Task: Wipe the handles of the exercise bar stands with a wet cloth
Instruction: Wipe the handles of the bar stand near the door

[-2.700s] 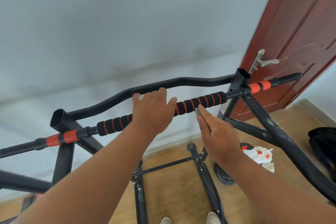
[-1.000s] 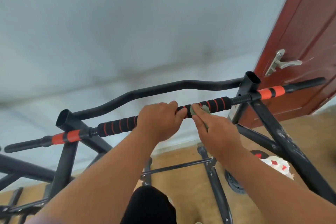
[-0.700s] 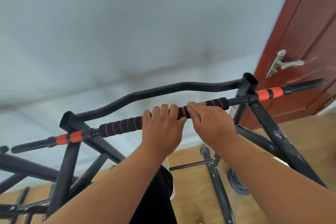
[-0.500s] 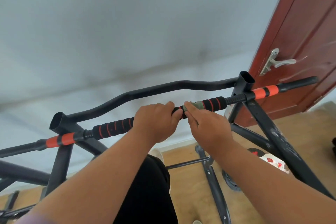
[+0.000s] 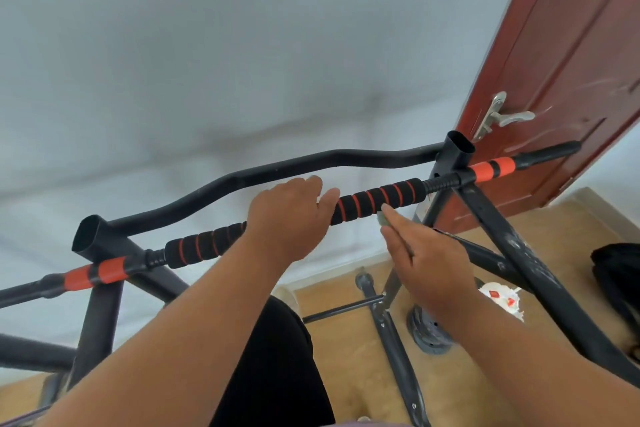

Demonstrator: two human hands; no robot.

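Grey wall [image 5: 173, 45], red door [image 5: 571, 62] far right. Left hand [image 5: 287, 218] flat, loose on foam handle [image 5: 377, 199]; right hand [image 5: 426, 260] pinches cloth [image 5: 382, 219] just under it. Should wrap cloth round the grip, rub w/ firm pressure.

This looks like a room in a home. There is a plain white wall [image 5: 173, 45], a red-brown wooden door [image 5: 568, 62] with a metal lever handle [image 5: 502, 116], and a light wooden floor [image 5: 349, 357]. A black exercise bar stand [image 5: 374, 201] with foam padding stands against the wall.

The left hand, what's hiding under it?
Under the left hand runs the striped foam grip of the bar. The hand covers its middle stretch, so that part cannot be seen.
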